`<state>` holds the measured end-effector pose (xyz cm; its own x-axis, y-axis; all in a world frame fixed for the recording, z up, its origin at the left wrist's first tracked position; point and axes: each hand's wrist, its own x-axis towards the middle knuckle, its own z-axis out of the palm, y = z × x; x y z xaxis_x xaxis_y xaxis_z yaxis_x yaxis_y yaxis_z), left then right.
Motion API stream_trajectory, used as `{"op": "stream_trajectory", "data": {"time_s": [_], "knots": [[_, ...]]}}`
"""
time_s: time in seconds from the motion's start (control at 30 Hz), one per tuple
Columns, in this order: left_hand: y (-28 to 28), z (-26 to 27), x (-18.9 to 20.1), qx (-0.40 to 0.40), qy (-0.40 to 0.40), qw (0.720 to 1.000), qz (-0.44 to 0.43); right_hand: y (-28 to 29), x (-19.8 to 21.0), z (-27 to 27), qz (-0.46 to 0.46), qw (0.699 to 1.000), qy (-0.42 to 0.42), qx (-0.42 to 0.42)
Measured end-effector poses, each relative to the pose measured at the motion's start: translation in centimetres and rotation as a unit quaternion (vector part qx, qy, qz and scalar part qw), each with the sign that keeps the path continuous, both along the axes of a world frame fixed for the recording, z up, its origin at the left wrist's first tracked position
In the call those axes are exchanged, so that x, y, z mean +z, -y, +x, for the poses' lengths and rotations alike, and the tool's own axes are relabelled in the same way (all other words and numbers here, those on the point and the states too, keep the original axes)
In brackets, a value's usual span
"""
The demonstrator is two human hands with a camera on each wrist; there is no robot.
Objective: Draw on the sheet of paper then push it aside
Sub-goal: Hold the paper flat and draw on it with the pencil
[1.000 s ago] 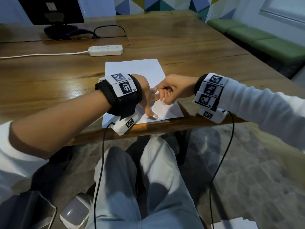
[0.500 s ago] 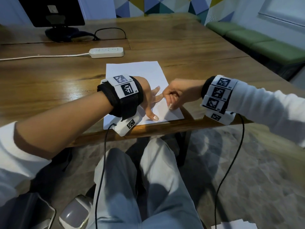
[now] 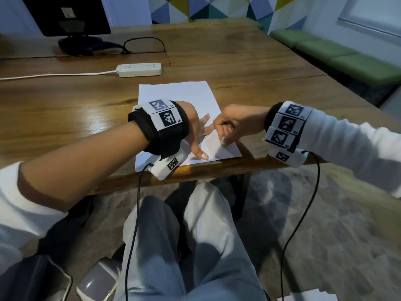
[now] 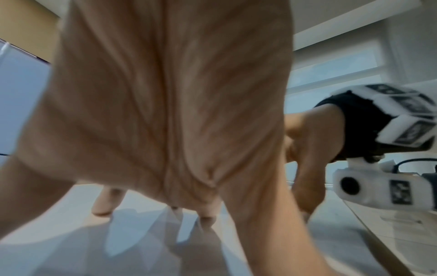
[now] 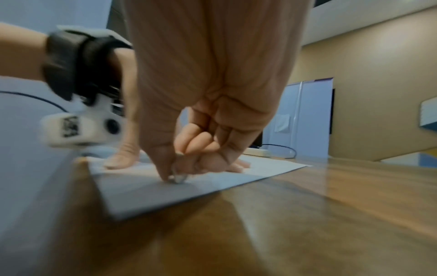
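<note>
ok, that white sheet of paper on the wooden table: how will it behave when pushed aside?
The white sheet of paper lies flat and thin, so it is probably light and floppy. The glossy wooden table suggests it will slide easily. Its near edge sits at the table edge, so it may slip off or buckle once the left hand lifts.

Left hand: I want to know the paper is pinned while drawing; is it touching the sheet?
Touching. In the head view the left hand lies spread, fingers flat on the sheet of paper.

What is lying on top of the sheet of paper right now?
The left hand rests spread on the sheet of paper. The right hand presses curled fingers onto it near its right edge. Any drawing tool or marks are hidden.
</note>
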<state>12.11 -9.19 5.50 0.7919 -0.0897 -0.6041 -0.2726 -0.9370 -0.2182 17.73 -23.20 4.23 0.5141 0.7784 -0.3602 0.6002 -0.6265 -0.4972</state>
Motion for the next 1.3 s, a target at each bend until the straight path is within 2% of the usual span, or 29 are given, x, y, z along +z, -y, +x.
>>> {"op": "stream_trajectory", "data": {"time_s": [0.13, 0.23, 0.33, 0.4, 0.47, 0.5, 0.53, 0.6, 0.63, 0.7, 0.77, 0.83, 0.87, 0.9, 0.93, 0.97, 1.03, 1.1, 1.13, 1.2, 1.23, 1.27, 1.3], "knots": [[-1.1, -0.3, 0.7, 0.055, 0.063, 0.994, -0.064, -0.1, -0.3, -0.5, -0.009, 0.998, -0.030, 0.046], [-0.9, -0.7, 1.0, 0.077, 0.057, 0.992, -0.082, -0.2, -0.4, -0.2, 0.017, 1.000, -0.021, -0.006], [-0.5, -0.9, 0.8, 0.027, 0.006, 0.999, -0.033, -0.2, -0.3, -0.5, 0.006, 0.999, -0.009, 0.032], [-0.5, -0.9, 0.1, -0.010, 0.000, 1.000, -0.012, 0.5, 0.4, 0.0, 0.035, 0.997, 0.063, 0.015], [-0.2, -1.9, -0.6, -0.027, 0.040, 0.999, -0.018, 1.4, 1.4, 1.3, 0.129, 0.977, 0.159, -0.060], [-0.3, -3.0, -1.5, -0.034, 0.072, 0.996, -0.033, 1.7, 1.5, 1.8, 0.161, 0.967, 0.179, -0.084], [-0.1, -3.9, -2.3, -0.048, 0.118, 0.990, -0.052, 1.8, 1.4, 2.0, 0.160, 0.967, 0.177, -0.090], [1.0, -5.3, -4.3, -0.107, 0.250, 0.956, -0.113, 1.7, 0.5, 1.8, 0.094, 0.982, 0.149, -0.065], [1.7, -5.8, -5.0, -0.126, 0.269, 0.943, -0.149, 1.6, 0.0, 1.6, 0.064, 0.987, 0.133, -0.059], [3.2, -6.4, -6.3, -0.155, 0.230, 0.938, -0.207, 1.4, -0.4, 1.6, 0.047, 0.990, 0.116, -0.062], [3.6, -7.0, -6.9, -0.099, 0.192, 0.953, -0.213, 1.4, -0.2, 1.8, 0.040, 0.991, 0.108, -0.062], [3.0, -8.3, -6.9, 0.070, 0.208, 0.959, -0.180, 1.5, 0.0, 1.9, 0.023, 0.993, 0.092, -0.066], [2.5, -9.0, -6.3, 0.161, 0.207, 0.952, -0.156, 1.6, 0.0, 1.9, 0.021, 0.994, 0.082, -0.070], [2.2, -9.4, -5.7, 0.217, 0.196, 0.946, -0.140, 1.6, 0.1, 2.0, 0.025, 0.994, 0.074, -0.072], [2.2, -9.7, -5.5, 0.224, 0.202, 0.945, -0.128, 1.6, 0.1, 2.1, 0.031, 0.994, 0.070, -0.073], [2.4, -9.6, -5.2, 0.187, 0.230, 0.946, -0.130, 1.6, 0.1, 2.3, 0.039, 0.994, 0.068, -0.074], [3.4, -8.5, -5.2, 0.064, 0.292, 0.935, -0.192, 1.6, 0.2, 2.6, 0.051, 0.993, 0.068, -0.076], [4.4, -7.5, -6.4, -0.055, 0.264, 0.933, -0.240, 1.7, 0.2, 2.8, 0.045, 0.993, 0.075, -0.074], [4.4, -7.4, -7.0, -0.059, 0.234, 0.938, -0.251, 1.7, 0.1, 2.7, 0.041, 0.994, 0.077, -0.071], [3.0, -8.2, -7.3, 0.019, 0.231, 0.945, -0.229, 1.8, -0.2, 2.6, 0.052, 0.994, 0.066, -0.069], [1.7, -8.9, -7.3, 0.078, 0.229, 0.951, -0.191, 1.9, -0.3, 2.6, 0.057, 0.994, 0.056, -0.072], [0.1, -9.7, -7.3, 0.156, 0.212, 0.953, -0.148, 2.1, -0.4, 2.7, 0.058, 0.994, 0.053, -0.073], [-1.4, -10.6, -6.5, 0.243, 0.192, 0.942, -0.128, 2.2, -0.6, 2.8, 0.059, 0.994, 0.056, -0.073]]}}
